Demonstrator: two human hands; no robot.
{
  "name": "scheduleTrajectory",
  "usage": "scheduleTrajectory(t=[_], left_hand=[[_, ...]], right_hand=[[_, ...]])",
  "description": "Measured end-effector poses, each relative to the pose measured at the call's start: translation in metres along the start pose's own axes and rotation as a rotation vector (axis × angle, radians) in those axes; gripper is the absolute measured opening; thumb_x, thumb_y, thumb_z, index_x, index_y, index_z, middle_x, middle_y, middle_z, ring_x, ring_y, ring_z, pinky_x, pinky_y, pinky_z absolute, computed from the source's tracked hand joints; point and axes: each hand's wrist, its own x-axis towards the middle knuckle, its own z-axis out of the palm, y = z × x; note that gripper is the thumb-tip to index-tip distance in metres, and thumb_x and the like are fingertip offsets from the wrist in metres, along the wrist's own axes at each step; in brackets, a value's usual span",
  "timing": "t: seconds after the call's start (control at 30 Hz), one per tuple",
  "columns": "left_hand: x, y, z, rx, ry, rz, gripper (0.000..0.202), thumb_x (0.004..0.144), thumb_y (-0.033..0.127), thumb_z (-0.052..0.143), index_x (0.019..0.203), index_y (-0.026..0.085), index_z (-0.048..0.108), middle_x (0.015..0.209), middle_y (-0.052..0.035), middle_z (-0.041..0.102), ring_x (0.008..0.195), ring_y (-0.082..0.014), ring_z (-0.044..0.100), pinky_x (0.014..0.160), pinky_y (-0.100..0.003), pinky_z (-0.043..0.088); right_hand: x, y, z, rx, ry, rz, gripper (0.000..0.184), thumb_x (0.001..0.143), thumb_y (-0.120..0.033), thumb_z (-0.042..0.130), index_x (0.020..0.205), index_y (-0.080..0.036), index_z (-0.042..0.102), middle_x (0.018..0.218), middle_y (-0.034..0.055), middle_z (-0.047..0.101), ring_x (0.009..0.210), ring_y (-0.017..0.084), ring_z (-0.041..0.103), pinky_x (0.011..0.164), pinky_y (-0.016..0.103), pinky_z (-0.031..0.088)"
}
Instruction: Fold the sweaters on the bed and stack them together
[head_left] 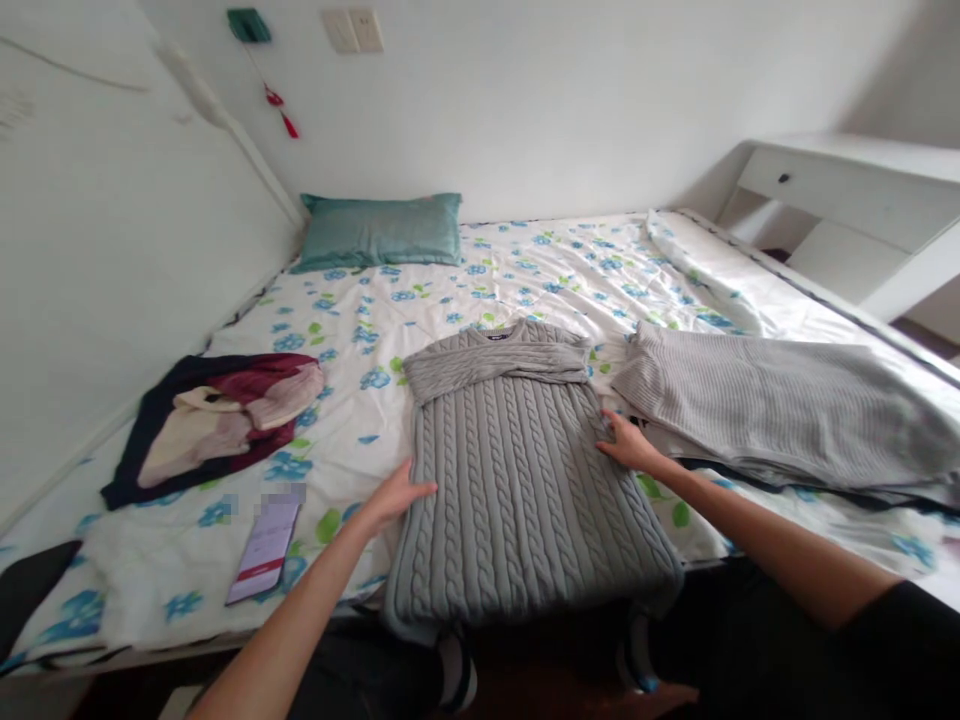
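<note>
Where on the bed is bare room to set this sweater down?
Bare sheet between pillow and sweater; a narrower strip between sweater and dark clothes. Crowded on the right by the grey pile, front-left by the phone.

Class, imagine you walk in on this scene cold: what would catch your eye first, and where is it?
First, the grey cable-knit sweater lying flat at the middle of the near bed edge, sleeves folded across its chest, with the left hand and right hand at its two sides. Next, the flowered bedsheet beneath, the heap of dark red and cream clothes on the left, and a phone near it.
</note>
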Motion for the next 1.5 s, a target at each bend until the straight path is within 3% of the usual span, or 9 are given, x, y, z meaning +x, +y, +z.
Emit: scheduleTrajectory(t=[0.17,0.37,0.53,0.77,0.9,1.13,1.3,1.4,1.5], left_hand=[[-0.004,0.004,-0.01,0.025,-0.022,-0.001,0.047,0.057,0.042,0.103,0.091,0.026,0.077,0.109,-0.0127,0.087,0.132,-0.0452,0.075,0.108,-0.05,0.064],[0.056,0.04,-0.017,-0.349,0.071,-0.203,0.017,0.085,0.029,0.09,0.087,0.019,0.076,0.099,-0.0126,0.085,0.1,-0.0253,0.081,0.087,-0.03,0.064],[0.115,0.063,-0.016,-0.561,0.158,-0.233,0.009,0.097,0.022,0.081,0.091,0.018,0.075,0.099,-0.012,0.083,0.09,-0.0197,0.08,0.079,-0.025,0.064],[0.188,0.077,-0.016,-0.746,0.113,-0.235,0.021,0.095,0.027,0.086,0.11,0.016,0.077,0.098,-0.0121,0.083,0.091,-0.0227,0.083,0.086,-0.031,0.07],[0.221,0.089,-0.005,-0.613,0.132,-0.216,0.029,0.087,0.015,0.09,0.112,0.01,0.078,0.088,-0.0119,0.083,0.085,-0.0251,0.082,0.087,-0.039,0.071],[0.271,0.142,-0.008,-0.591,0.261,-0.039,0.055,0.078,0.013,0.099,0.126,0.007,0.074,0.096,-0.0084,0.085,0.092,-0.0209,0.078,0.104,-0.047,0.065],[0.258,0.172,-0.038,-0.631,0.172,0.224,0.041,0.096,0.015,0.085,0.132,-0.002,0.072,0.109,-0.012,0.087,0.113,-0.0191,0.073,0.119,-0.047,0.055],[0.209,0.146,-0.064,-0.552,-0.028,0.391,0.042,0.094,0.029,0.088,0.125,0.004,0.079,0.117,-0.0144,0.087,0.129,-0.0259,0.069,0.125,-0.05,0.049],[0.136,0.095,-0.083,-0.345,-0.085,0.258,0.042,0.078,0.047,0.095,0.11,0.019,0.087,0.115,-0.0084,0.088,0.137,-0.0328,0.067,0.125,-0.049,0.051]], right_hand=[[0.02,-0.002,-0.007,0.268,0.053,0.144,0.08,0.076,-0.037,0.094,0.15,-0.019,0.071,0.125,0.0149,0.083,0.122,0.035,0.079,0.112,0.046,0.06],[0.075,-0.027,-0.011,0.77,0.033,0.174,0.052,0.087,-0.051,0.084,0.127,-0.019,0.079,0.111,0.0095,0.086,0.111,0.027,0.082,0.099,0.037,0.066],[0.126,-0.044,-0.009,0.776,0.122,0.142,0.052,0.089,-0.065,0.082,0.115,-0.019,0.079,0.1,0.0087,0.085,0.107,0.026,0.082,0.093,0.033,0.067],[0.195,-0.049,-0.021,1.124,0.039,0.282,0.034,0.084,-0.031,0.097,0.103,-0.021,0.07,0.08,0.0035,0.08,0.079,0.021,0.077,0.075,0.029,0.067],[0.217,-0.05,-0.024,1.022,-0.118,0.37,0.042,0.081,-0.026,0.1,0.104,-0.022,0.065,0.081,0.0041,0.08,0.071,0.02,0.076,0.065,0.03,0.068],[0.266,-0.063,-0.052,0.804,0.163,0.2,0.034,0.067,-0.015,0.093,0.095,-0.018,0.073,0.081,0.0008,0.078,0.078,0.019,0.074,0.081,0.032,0.068],[0.264,-0.063,-0.099,0.741,0.387,-0.087,0.037,0.063,-0.021,0.089,0.097,-0.018,0.076,0.095,0.0015,0.082,0.094,0.022,0.075,0.094,0.037,0.065],[0.211,-0.041,-0.117,0.744,0.376,-0.224,0.041,0.064,-0.033,0.094,0.099,-0.019,0.079,0.1,0.0033,0.083,0.099,0.025,0.076,0.096,0.039,0.064],[0.126,-0.002,-0.11,0.686,0.283,-0.263,0.039,0.064,-0.039,0.094,0.096,-0.02,0.081,0.099,0.006,0.084,0.097,0.028,0.076,0.094,0.043,0.065]])
